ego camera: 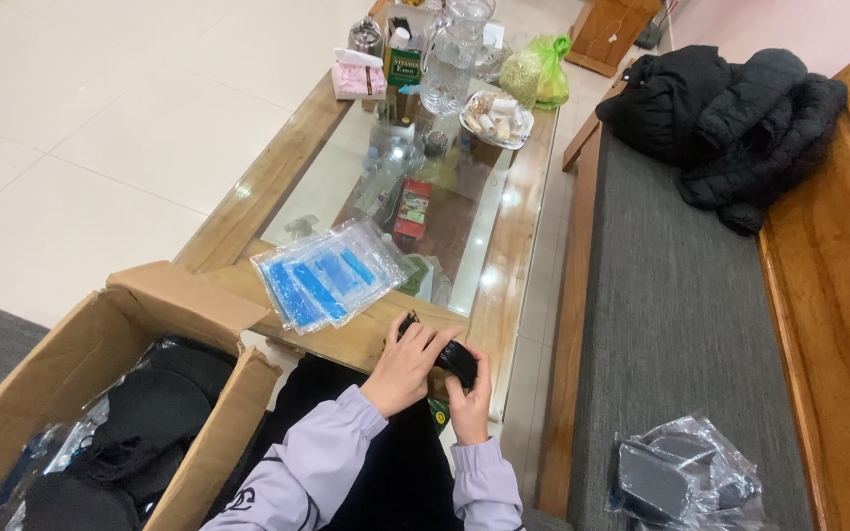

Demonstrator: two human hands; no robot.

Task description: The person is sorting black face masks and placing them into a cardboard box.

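Observation:
Both my hands hold a small black object [456, 359] at the near edge of the wooden table [248, 202]; its exact kind is hard to tell. My left hand [410, 366] covers its top and left side, fingers curled over it. My right hand [469, 401] grips it from below and the right. A stack of clear plastic bags with blue inserts [325, 273] lies on the table just left of my hands. An open cardboard box [91, 344] full of black items [145, 408] stands at my lower left.
The glass-topped table carries a glass jug [453, 54], a tissue box [358, 77], a bowl of small items [496, 120] and a green bag [549, 69]. A grey-cushioned wooden bench [676, 295] on the right holds black jackets [730, 118] and a plastic bag with dark items [686, 477].

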